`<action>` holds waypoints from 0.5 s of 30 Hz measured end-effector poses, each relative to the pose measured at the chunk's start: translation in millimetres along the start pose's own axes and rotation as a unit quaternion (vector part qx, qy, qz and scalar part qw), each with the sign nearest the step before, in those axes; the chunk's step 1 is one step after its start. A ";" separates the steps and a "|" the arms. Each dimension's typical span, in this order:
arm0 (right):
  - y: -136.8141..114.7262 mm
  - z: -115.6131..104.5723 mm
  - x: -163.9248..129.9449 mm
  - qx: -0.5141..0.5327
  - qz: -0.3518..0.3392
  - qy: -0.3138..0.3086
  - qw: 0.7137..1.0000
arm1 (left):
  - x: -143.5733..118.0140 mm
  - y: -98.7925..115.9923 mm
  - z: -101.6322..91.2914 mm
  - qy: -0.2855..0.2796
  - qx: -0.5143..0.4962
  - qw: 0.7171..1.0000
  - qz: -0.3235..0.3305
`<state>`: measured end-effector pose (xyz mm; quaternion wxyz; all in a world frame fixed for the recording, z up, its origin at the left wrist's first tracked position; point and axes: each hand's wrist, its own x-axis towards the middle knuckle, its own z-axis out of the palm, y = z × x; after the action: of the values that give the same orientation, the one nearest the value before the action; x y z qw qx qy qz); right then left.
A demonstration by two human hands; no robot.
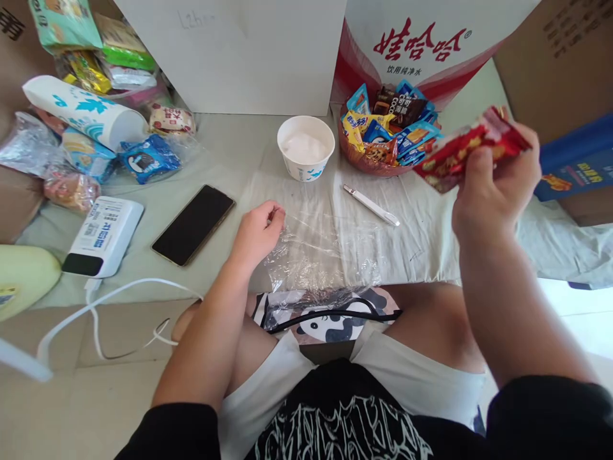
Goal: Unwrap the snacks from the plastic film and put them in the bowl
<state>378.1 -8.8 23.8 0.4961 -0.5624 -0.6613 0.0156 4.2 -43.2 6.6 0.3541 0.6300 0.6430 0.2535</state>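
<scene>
My right hand (495, 185) is raised at the right, its thumb and fingers closed on a red snack packet (453, 160). The packet hangs tilted just right of a brown bowl (352, 150) heaped with small wrapped snacks (383, 128). Resting low over the cloth, my left hand (261, 231) is loosely curled with no object showing in it. A clear plastic sheet (320, 249) lies beside its fingers and drapes toward my lap. Between the hands stand a white paper bowl (305, 172) with whitish contents and a slim white cutter-like tool (371, 204).
At left lie a black phone (194, 223), a white boxy device (108, 233) with a cable (96, 306), a tipped stack of paper bowls (86, 115) and several snack bags. White boxes (239, 57) stand behind; a blue box (579, 166) is at far right.
</scene>
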 end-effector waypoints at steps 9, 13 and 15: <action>43.5 23.5 95.1 -0.065 0.038 -0.225 0.971 | -2.4 2.4 -2.8 -0.008 -0.004 1.000 0.015; 54.6 32.2 96.9 -0.147 0.006 -0.279 0.949 | -2.5 2.5 -2.2 -0.006 0.003 1.000 0.016; 56.4 37.0 98.8 -0.156 -0.014 -0.289 0.944 | -2.4 1.7 -1.7 -0.003 0.004 1.000 0.023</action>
<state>406.6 106.7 35.5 0.1899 -0.5946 -0.7784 0.0677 3.8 -45.3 9.2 0.3476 0.6466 0.6284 0.2573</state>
